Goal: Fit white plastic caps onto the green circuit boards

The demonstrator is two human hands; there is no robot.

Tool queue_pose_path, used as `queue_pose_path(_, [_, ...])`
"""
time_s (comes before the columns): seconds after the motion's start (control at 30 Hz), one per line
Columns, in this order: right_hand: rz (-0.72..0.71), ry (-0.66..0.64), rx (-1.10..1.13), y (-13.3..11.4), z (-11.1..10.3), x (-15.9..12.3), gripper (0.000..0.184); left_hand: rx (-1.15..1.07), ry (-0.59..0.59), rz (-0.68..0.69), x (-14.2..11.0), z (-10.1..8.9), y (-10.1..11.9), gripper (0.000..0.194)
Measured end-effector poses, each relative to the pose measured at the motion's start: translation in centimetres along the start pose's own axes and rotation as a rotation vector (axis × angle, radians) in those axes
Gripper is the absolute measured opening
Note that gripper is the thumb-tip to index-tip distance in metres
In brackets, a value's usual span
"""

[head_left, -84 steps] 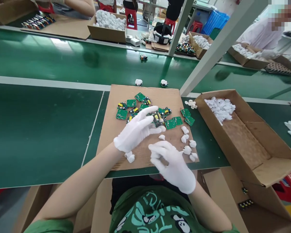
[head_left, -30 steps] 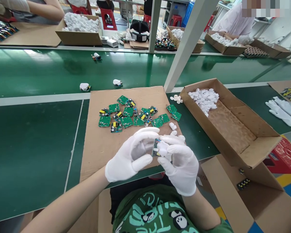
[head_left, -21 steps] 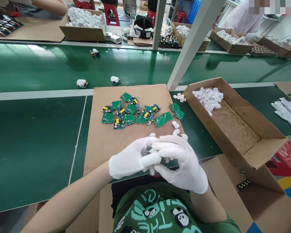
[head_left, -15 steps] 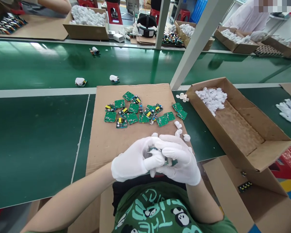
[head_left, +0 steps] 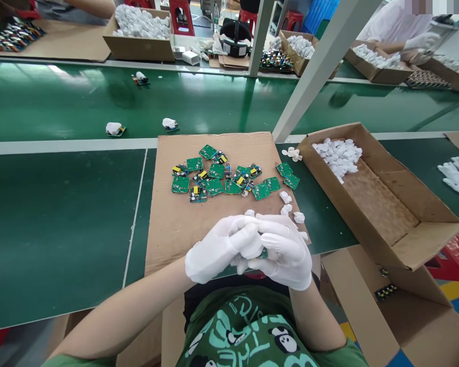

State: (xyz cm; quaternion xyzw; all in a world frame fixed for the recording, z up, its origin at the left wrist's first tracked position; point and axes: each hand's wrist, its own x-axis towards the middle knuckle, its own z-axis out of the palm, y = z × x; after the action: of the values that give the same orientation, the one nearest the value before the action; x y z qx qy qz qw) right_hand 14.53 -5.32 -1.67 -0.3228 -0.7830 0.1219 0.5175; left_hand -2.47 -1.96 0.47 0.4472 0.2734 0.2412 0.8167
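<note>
In white gloves, my left hand (head_left: 227,248) and my right hand (head_left: 283,250) come together over the near edge of a cardboard sheet (head_left: 176,224). Both are closed around a small green circuit board (head_left: 265,253), of which only a sliver shows between the fingers. A white piece seems to be pressed against it, though the gloves make it hard to separate. Beyond my hands lie several green circuit boards (head_left: 214,187), some with yellow and black components facing up. Several crumpled white pieces (head_left: 285,197) rest by the sheet's right edge.
An open cardboard box (head_left: 390,204) with white pieces (head_left: 338,155) stands to the right, a lower carton (head_left: 416,311) beneath it. A green conveyor belt (head_left: 214,102) runs across behind, carrying boards topped with white (head_left: 115,129). A slanted metal post (head_left: 309,81) rises there. Co-workers sit opposite.
My left fingers have closed over the board, hiding most of it and the white piece. The boards on the belt have shifted left. The view has moved slightly.
</note>
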Motion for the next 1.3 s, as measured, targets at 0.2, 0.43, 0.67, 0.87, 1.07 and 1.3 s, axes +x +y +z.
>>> queue_pose_path(0.2, [0.009, 0.054, -0.049, -1.8, -0.3, -0.1, 0.028, 0.225, -0.167, -0.013, -0.6, -0.1, 1.1, 0.049])
queue_pose_path(0.43, [0.078, 0.0, -0.222, -3.4, -0.4, 0.6, 0.053, 0.205, -0.247, 0.152, -0.7, 0.3, 1.9, 0.031])
queue_pose_path(0.67, [-0.002, -0.143, -0.361, -2.8, -0.1, 1.4, 0.054, 0.542, -0.052, 0.216, -1.3, 0.7, 3.2, 0.01])
queue_pose_path(0.87, [0.02, -0.184, -0.345, -2.2, -0.6, 1.0, 0.039, 0.507, -0.209, 0.215, -0.7, -0.4, 3.1, 0.007])
queue_pose_path(1.07, [-0.011, -0.087, -0.234, -1.9, -1.2, 0.6, 0.053, 0.256, -0.349, 0.126, -0.4, -1.3, 2.3, 0.024])
queue_pose_path(1.3, [-0.01, -0.104, -0.196, -1.4, -1.4, -0.1, 0.039, -0.063, -0.194, 0.066, -0.1, 0.5, 0.3, 0.038])
